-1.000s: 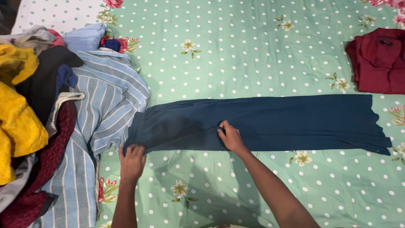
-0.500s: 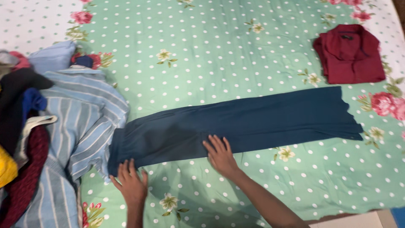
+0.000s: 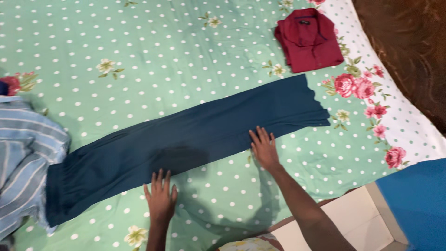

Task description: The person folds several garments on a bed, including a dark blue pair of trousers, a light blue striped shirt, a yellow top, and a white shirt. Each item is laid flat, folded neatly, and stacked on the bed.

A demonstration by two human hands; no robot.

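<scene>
A long dark blue pair of trousers (image 3: 186, 139) lies folded lengthwise and flat across a green polka-dot bedsheet (image 3: 162, 60) with flower prints. My left hand (image 3: 160, 197) rests flat, fingers spread, at the near edge of the trousers around their middle. My right hand (image 3: 264, 148) lies flat with fingers spread on the near edge further right, toward the leg end. Neither hand grips anything.
A folded maroon shirt (image 3: 309, 39) lies at the far right of the bed. A blue-and-white striped shirt (image 3: 23, 158) is bunched at the left edge, touching the trousers' waist end. The bed's edge, a pale floor (image 3: 344, 214) and a blue object (image 3: 418, 204) are at lower right.
Both hands have slid rightward along the trousers' near edge, the right one close to the leg end. The view has shifted right, so the clothes pile at left is mostly out of frame.
</scene>
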